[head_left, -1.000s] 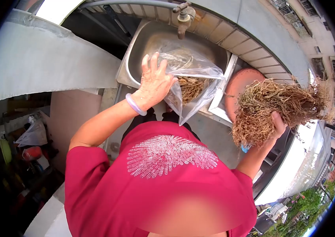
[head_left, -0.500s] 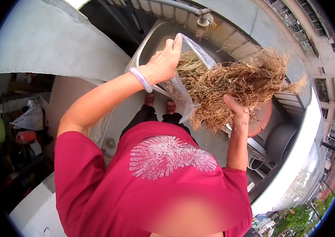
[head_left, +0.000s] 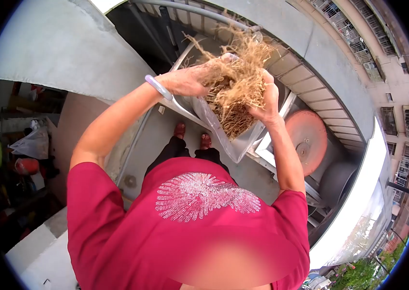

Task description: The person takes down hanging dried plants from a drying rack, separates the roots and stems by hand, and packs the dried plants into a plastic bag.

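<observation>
A large bundle of dried, straw-coloured roots and stems [head_left: 237, 92] is partly inside a clear plastic bag [head_left: 237, 149], its wispy ends sticking up and out. My right hand [head_left: 268, 102] is closed around the bundle's right side, fingers partly sunk in the roots. On the left, my left hand [head_left: 191, 80], with a pale lilac bangle [head_left: 159, 87] at the wrist, grips the bag's rim. Roots cover most of its fingers. Below the hands, the bag's lower part hangs slack in front of a metal sink [head_left: 185, 55], which the bundle largely hides.
To the right are a round reddish lid [head_left: 306, 142] and a dark rounded vessel [head_left: 337, 174]. A pipe with a tap [head_left: 255, 33] runs along the tiled wall behind the sink. A pale slab [head_left: 64, 53] and a cluttered shelf [head_left: 30, 150] stand on the left.
My right hand has carried the root bundle left and upward, turning its wispy ends up over the bag. My left hand has shifted slightly left and down. The reddish lid is now uncovered.
</observation>
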A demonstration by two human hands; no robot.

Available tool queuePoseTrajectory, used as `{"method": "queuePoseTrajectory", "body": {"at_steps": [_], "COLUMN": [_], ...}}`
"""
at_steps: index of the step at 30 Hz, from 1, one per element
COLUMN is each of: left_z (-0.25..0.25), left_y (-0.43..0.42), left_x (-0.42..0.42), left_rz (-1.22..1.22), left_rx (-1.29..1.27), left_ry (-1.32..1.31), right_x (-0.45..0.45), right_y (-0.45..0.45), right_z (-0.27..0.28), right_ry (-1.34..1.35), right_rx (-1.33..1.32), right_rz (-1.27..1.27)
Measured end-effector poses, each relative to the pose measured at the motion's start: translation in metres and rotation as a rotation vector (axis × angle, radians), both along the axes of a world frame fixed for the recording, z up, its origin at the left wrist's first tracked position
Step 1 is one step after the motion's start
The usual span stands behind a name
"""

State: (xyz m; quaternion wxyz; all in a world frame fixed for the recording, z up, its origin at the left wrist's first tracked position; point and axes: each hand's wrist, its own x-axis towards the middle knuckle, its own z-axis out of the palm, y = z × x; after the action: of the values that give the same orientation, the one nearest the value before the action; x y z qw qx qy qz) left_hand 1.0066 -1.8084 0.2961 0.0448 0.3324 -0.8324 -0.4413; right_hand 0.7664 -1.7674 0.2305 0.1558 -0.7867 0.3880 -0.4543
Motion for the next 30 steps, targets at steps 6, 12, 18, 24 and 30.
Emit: {"method": "queuePoseTrajectory", "body": {"at_steps": [6,12,18,24,30], "left_z": [-0.047,-0.031,-0.024,-0.015,-0.017], "left_y": [-0.008,-0.003,-0.009,0.006,0.027], "left_x": [0.004,0.009,0.01,-0.004,-0.007], "left_rz": [-0.091,0.008,0.067,-0.111,-0.033], "left_rx": [0.252,0.458,0.577,0.283,0.407], "left_ry": [0.546,0.495,0.479,0.327,0.354], "right_x": [0.003,-0.012,-0.008,0.032,0.058], "right_y": [-0.005,-0.009,-0.037,-0.073,-0.102], "right_z": [-0.037,-0.026,-0.038,-0.088,-0.126], "right_ry": [0.161,0.387,0.727,0.957,1.046], "right_rx": [-0.237,0.033,0.294,0.601,0.834], "right_rz": [0.035,0.1,0.203,0.108,0.111]}}
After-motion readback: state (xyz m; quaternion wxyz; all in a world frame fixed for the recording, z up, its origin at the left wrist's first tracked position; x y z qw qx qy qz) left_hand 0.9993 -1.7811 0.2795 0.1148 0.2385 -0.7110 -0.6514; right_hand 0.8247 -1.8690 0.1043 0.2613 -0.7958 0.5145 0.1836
